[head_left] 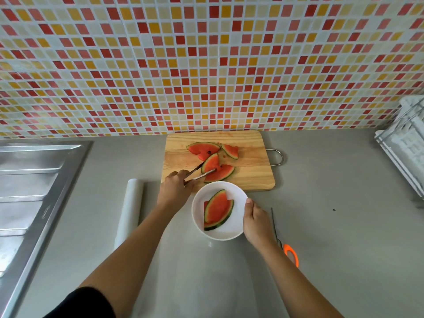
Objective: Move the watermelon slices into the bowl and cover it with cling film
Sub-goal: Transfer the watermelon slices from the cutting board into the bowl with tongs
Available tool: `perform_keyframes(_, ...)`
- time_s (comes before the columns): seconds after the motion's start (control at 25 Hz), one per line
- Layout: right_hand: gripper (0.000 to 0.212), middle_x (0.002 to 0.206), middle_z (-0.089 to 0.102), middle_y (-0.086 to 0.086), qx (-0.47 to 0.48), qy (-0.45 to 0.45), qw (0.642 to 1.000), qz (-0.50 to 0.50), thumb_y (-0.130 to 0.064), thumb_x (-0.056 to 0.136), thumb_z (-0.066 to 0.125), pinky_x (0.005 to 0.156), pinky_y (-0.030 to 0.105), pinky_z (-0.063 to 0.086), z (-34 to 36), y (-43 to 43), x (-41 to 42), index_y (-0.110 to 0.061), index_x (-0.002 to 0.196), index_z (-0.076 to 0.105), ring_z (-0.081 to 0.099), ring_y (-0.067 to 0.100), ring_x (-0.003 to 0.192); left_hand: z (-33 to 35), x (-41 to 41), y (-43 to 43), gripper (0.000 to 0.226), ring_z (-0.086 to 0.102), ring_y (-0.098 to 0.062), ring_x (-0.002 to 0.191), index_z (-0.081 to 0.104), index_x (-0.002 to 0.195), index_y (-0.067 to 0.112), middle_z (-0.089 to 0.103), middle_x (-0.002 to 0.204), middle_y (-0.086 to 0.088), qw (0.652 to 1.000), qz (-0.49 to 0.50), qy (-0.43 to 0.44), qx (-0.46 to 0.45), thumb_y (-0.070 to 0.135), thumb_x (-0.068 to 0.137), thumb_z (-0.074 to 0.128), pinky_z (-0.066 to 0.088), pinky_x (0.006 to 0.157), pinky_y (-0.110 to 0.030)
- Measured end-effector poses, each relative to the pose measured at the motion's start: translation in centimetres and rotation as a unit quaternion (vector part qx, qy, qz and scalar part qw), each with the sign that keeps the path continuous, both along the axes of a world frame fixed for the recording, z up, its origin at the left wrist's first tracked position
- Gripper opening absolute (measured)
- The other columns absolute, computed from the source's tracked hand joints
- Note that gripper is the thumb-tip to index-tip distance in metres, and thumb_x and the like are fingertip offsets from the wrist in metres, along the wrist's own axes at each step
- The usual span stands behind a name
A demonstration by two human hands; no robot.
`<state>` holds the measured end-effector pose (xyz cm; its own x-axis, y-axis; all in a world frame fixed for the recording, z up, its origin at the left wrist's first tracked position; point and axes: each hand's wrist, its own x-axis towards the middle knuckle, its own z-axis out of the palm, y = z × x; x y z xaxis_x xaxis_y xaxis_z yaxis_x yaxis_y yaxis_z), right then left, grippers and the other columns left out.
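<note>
A white bowl (238, 198) stands on the counter in front of the wooden cutting board (250, 173). Watermelon slices (218, 208) lie in the bowl, seemingly two stacked. Several more slices lie on the board, among them a wide one (202, 148) at the back and one (221, 173) at the front. My left hand (174, 189) holds metal tongs (198, 173) whose tips clamp a tilted slice (210, 162). My right hand (257, 220) grips the bowl's right rim. A roll of cling film (129, 212) lies left of my left arm, with a sheet pulled out under the bowl.
Scissors with orange handles (290, 253) lie on the counter right of my right hand. A steel sink drainer (27, 193) fills the left side. A white wire rack (406, 143) stands at the right edge. A tiled wall rises behind the board.
</note>
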<state>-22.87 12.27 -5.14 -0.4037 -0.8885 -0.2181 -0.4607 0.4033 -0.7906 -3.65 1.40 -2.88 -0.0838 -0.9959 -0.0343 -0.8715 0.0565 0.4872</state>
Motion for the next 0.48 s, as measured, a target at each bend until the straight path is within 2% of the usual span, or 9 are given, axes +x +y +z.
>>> perform_keyframes(0.12, 0.039, 0.066, 0.054, 0.003, -0.006, 0.003, 1.000, 0.000, -0.030, 0.099, 0.027, 0.060, 0.031, 0.032, 0.1, 0.1, 0.0, -0.015, 0.070, 0.048, 0.052, 0.024, 0.067, -0.1, 0.6, 0.1, 0.037, 0.061, -0.036, 0.091, 0.062, 0.119, 0.011, 0.065, 0.107, -0.015, 0.999, -0.006, 0.002, -0.038, 0.031, 0.088, 0.062, 0.048, 0.074, -0.040)
perform_keyframes(0.28, 0.037, 0.069, 0.055, 0.004, -0.009, 0.008, 1.000, -0.009, -0.029, 0.099, 0.028, 0.059, 0.031, 0.029, 0.0, 0.1, -0.2, -0.014, 0.072, 0.049, 0.050, 0.025, 0.068, 0.6, 0.8, 0.3, 0.038, 0.063, -0.040, 0.088, 0.061, 0.119, 0.008, 0.065, 0.105, -0.017, 0.993, -0.043, -0.045, -0.096, 0.032, 0.090, 0.060, 0.052, 0.073, -0.047)
perform_keyframes(0.4, 0.038, 0.068, 0.054, 0.004, -0.009, 0.011, 1.000, -0.005, -0.029, 0.099, 0.027, 0.061, 0.032, 0.030, 0.0, 0.1, -0.1, -0.013, 0.074, 0.050, 0.049, 0.026, 0.068, 0.9, 1.2, 0.5, 0.031, 0.062, -0.038, 0.088, 0.068, 0.110, 0.007, 0.069, 0.095, -0.018, 0.997, 0.011, 0.051, -0.063, 0.029, 0.087, 0.065, 0.046, 0.071, -0.036)
perform_keyframes(0.48, 0.038, 0.065, 0.052, 0.001, -0.008, 0.012, 1.000, -0.006, -0.029, 0.099, 0.028, 0.060, 0.031, 0.028, 0.0, 0.1, -0.1, -0.013, 0.072, 0.049, 0.049, 0.025, 0.068, 1.3, 1.5, 0.9, 0.028, 0.061, -0.032, 0.083, 0.070, 0.105, 0.010, 0.069, 0.084, -0.012, 0.993, 0.045, 0.109, -0.020, 0.031, 0.088, 0.064, 0.040, 0.067, -0.028)
